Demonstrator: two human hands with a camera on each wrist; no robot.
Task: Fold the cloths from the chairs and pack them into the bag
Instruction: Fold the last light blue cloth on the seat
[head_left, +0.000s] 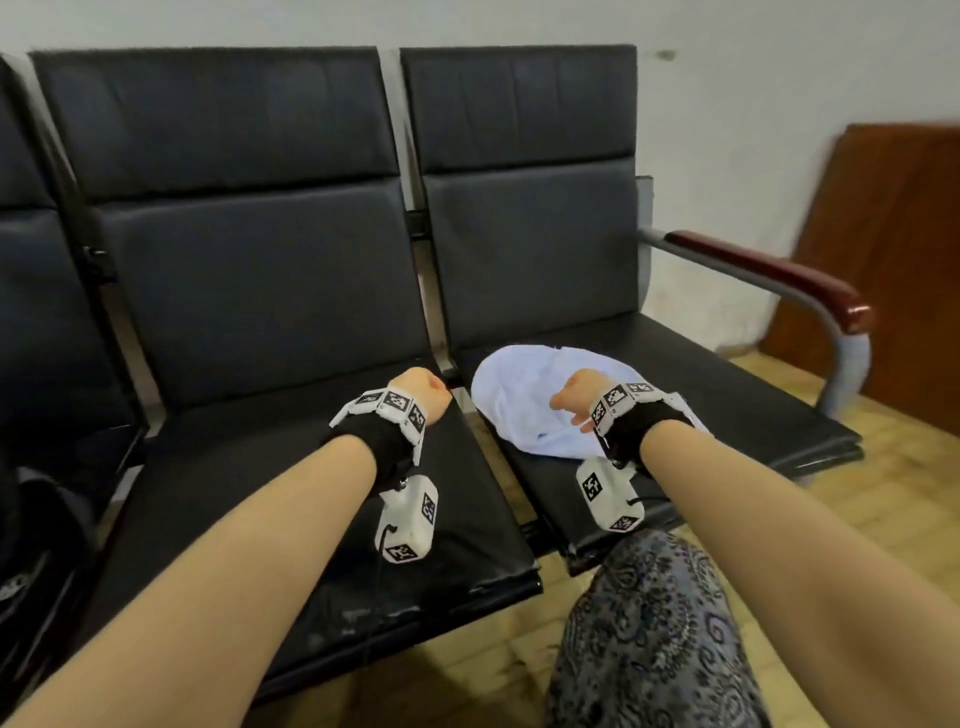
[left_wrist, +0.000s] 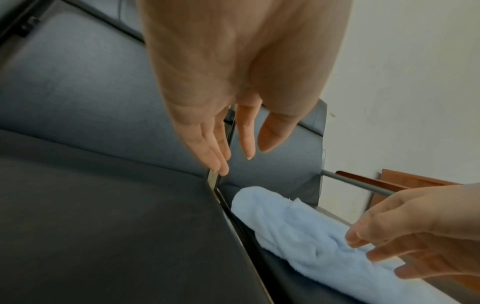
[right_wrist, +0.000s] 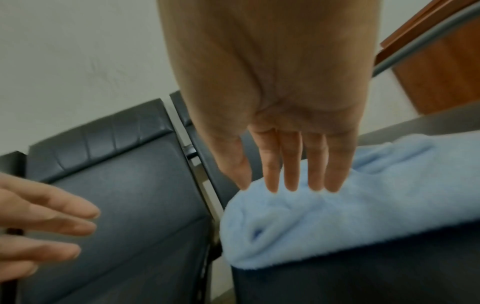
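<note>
Cloth (head_left: 524, 405), pale blue, lies crumpled on the seat of the right-hand chair (head_left: 753, 405), directly beneath and ahead of the right hand (head_left: 582, 397). Judged from the head view, its long axis runs from the chair's back-left corner toward the front right, passing under the right wrist. The right hand is clearly the nearer: in the right wrist view its fingers (right_wrist: 314, 164) point straight down, extended and close together, tips just above or barely at the cloth's raised fold; contact cannot be confirmed. It holds nothing.

The left hand (head_left: 423, 392) hangs over the neighbouring chair (head_left: 260, 467), beside the gap between the two seats, with the cloth off to the right of its fingertips. Its fingers (left_wrist: 207, 148) are relaxed, slightly spread, and empty.

Materials, largest first. Both chairs are joined bench seats with smooth, dark, leather-like padding, flat and slightly glossy, creased across the backrests; a metal frame strip shows in the gap between them. The right-hand chair carries a grey tubular armrest (head_left: 779, 275) topped in dark reddish wood. A brown wooden panel (head_left: 893, 249) leans against the wall beyond it. The cloth is a soft, fluffy terry-type fabric, bunched in rounded ridges with no flat edge laid out; it looks limp and likely to sag when lifted.

A dark object at the far left edge of the head view may be the bag, but this cannot be determined. Folding is judged not yet begun; the next move appears to call for the right hand to pinch an edge.
</note>
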